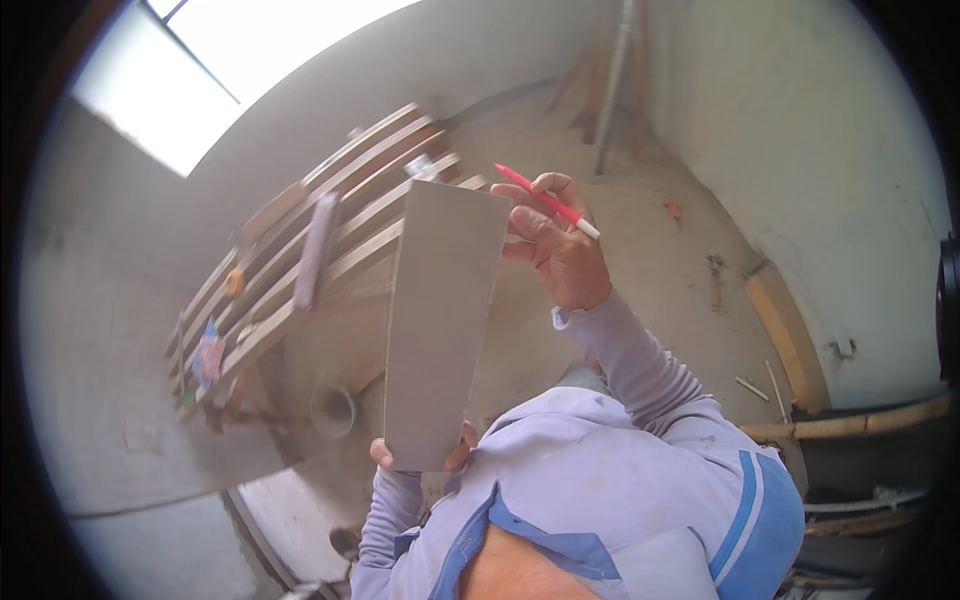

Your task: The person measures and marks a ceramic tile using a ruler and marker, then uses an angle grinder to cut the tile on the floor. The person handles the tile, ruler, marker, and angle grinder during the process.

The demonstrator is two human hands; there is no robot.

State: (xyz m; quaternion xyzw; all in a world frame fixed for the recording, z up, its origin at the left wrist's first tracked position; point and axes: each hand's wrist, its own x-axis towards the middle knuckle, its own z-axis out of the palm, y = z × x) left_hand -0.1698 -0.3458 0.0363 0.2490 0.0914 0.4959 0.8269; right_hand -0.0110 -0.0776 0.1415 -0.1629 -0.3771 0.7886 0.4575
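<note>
A long, flat grey-beige rectangular board [445, 320] stands in front of my chest, its broad face toward me. My left hand [381, 454] grips its lower end, with the thumb at one edge and fingers showing at the other; the rest of that hand is hidden behind it. Up by the board's top right corner, my right hand [568, 255] has a red pen [545, 197] with a white end caught between its fingers. Fingertips of this same hand touch the board's right edge.
A slatted wooden rack [370, 165] lies to the left, bearing a pale oblong block [316, 250], a yellow-orange roll [234, 283] and a colourful packet [208, 355]. A round bucket [334, 411] sits below it. Wooden pieces [790, 330] lean by the right wall.
</note>
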